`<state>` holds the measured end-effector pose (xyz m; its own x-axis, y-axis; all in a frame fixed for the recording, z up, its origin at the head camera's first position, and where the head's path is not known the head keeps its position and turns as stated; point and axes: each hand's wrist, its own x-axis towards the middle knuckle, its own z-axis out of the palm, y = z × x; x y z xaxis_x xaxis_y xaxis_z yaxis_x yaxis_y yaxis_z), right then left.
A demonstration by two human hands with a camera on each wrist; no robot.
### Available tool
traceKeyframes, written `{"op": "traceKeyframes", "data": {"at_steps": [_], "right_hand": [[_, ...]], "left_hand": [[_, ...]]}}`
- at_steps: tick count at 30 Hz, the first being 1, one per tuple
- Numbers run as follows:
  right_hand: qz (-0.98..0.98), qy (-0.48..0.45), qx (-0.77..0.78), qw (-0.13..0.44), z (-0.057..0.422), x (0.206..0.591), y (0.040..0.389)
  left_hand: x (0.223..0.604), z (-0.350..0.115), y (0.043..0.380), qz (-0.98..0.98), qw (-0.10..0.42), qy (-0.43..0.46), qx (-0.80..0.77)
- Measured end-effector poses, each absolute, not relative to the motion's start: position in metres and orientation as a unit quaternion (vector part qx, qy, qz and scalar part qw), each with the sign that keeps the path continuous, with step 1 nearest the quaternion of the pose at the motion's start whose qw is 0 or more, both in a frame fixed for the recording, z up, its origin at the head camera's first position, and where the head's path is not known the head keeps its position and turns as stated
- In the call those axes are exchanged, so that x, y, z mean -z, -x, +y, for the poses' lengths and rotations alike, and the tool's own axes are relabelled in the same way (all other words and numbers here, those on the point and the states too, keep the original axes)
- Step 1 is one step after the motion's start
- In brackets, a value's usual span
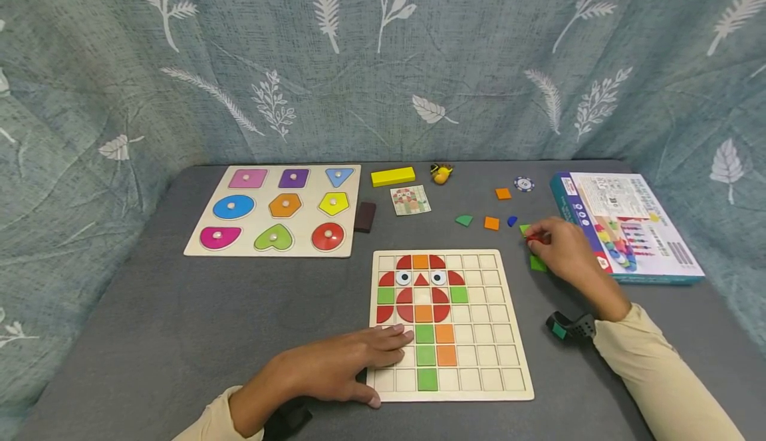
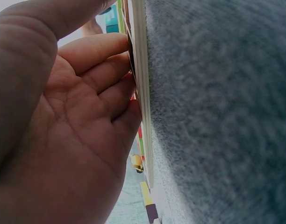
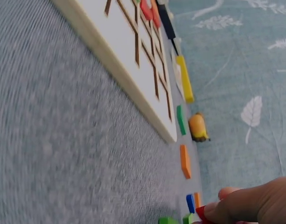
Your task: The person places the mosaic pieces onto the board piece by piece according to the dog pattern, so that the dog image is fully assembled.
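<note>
A wooden grid board carries red, orange and green tiles set in a face-like pattern with two eye pieces. My left hand rests on the board's lower left side, fingers spread flat and thumb at the front edge; the palm fills much of the left wrist view. Off the board's right side, my right hand pinches a small red tile, mostly covered by the fingers. Green tiles lie on the table by that hand, one partly hidden behind the fingertips.
Behind the board are orange tiles, a dark green piece, a blue piece, a pattern card and a yellow block. A knobbed shape puzzle lies left; a box lies right.
</note>
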<state>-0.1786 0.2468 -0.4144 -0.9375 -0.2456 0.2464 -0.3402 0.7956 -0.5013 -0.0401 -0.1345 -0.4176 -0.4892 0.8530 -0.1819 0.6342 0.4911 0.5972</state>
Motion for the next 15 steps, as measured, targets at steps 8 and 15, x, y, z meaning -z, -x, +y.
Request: {"op": "traceKeyframes", "data": {"at_steps": [8,15], "right_hand": [[-0.932,-0.183,-0.305,0.072,0.237,0.412,0.175],[-0.920,-0.231,-0.313,0.050,0.230,0.414,0.172]], "left_hand": [[0.418,-0.134,0.040,0.830,0.235,-0.448,-0.235],[0.418,-0.134,0.040,0.829,0.236,-0.447,-0.239]]}}
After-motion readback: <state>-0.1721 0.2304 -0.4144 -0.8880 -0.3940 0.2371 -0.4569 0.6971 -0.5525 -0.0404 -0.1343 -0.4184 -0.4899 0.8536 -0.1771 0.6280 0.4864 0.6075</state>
